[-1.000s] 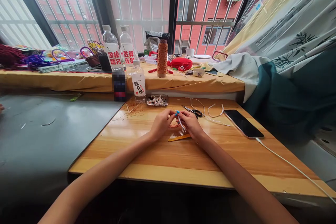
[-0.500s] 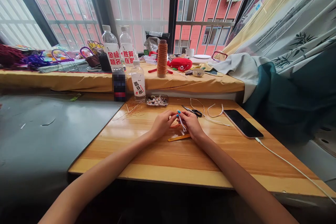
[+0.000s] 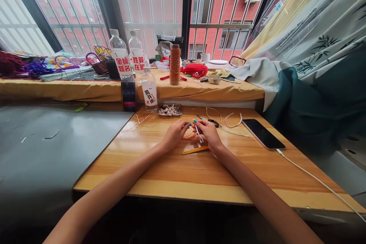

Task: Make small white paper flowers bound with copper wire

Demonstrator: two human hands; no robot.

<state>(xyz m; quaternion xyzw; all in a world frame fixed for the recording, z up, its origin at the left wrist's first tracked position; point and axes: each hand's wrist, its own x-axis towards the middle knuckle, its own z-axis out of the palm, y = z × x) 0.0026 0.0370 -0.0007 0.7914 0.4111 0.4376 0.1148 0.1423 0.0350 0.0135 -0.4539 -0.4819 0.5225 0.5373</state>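
Note:
Over the middle of the wooden table, my right hand [image 3: 210, 134] pinches a white cord [image 3: 198, 133], its doubled ends hanging down below the fingers. Close on its left, my left hand [image 3: 174, 134] has thumb and forefinger pressed together; it looks closed on thin orange thread [image 3: 189, 136], though the strand at the fingertips is too fine to see clearly. Loops of this thread hang or lie beneath both hands. A flat yellow strip like a ruler [image 3: 194, 150] lies just below them. Behind my right hand are scissors [image 3: 213, 122] with black handles, partly covered.
White cord pieces [image 3: 233, 122] and a phone [image 3: 263, 133] on a cable lie at right. A tray of small parts [image 3: 170, 110] and a water bottle [image 3: 149, 93] stand behind. On the ledge are an orange thread spool [image 3: 175, 65] and a red pouch [image 3: 196, 70].
My left fingertips have drawn slightly left, leaving a small gap from my right fingertips. My right hand still pinches the white cord. The whole view has shifted a little.

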